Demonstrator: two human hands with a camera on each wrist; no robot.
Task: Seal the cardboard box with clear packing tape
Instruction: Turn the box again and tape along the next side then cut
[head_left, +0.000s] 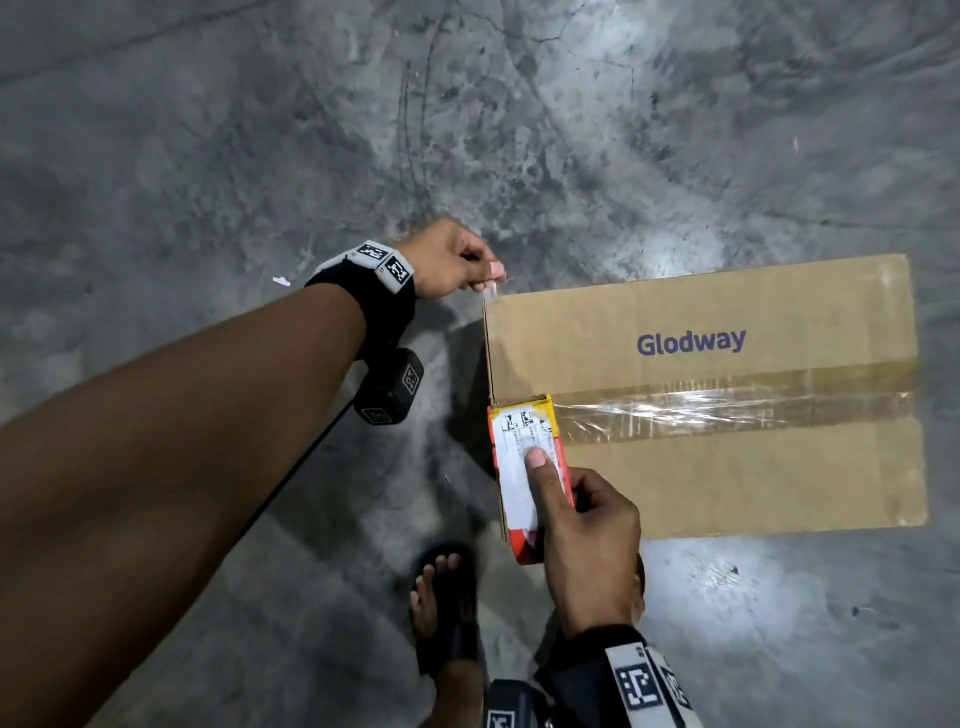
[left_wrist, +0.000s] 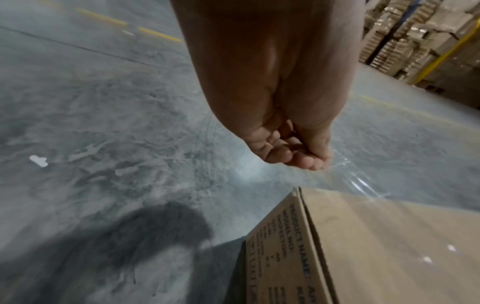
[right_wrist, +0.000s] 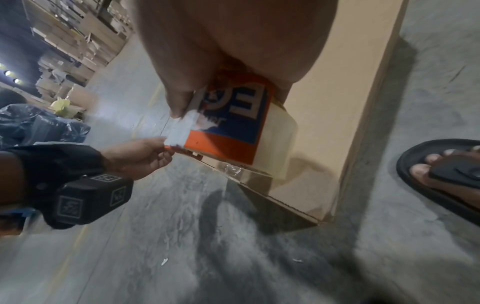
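A brown cardboard box (head_left: 727, 483) printed "Glodway" lies on the concrete floor, flaps closed. A strip of clear tape (head_left: 727, 410) runs along its middle seam to the left edge. There my right hand (head_left: 587, 530) grips an orange tape roll (head_left: 524, 441) with a white label, thumb pressed on top. In the right wrist view the tape roll (right_wrist: 233, 127) sits against the box (right_wrist: 337, 102). My left hand (head_left: 457, 265) pinches a bit of clear film (left_wrist: 355, 181) at the box's far left corner (left_wrist: 298, 191), fingers (left_wrist: 285, 152) curled.
My foot in a black sandal (head_left: 447, 597) stands close to the box's near left corner. A white scrap (head_left: 281, 281) lies on the floor to the left. Racks of stacked cartons (left_wrist: 428, 41) and dark plastic bags (right_wrist: 33, 123) stand further off.
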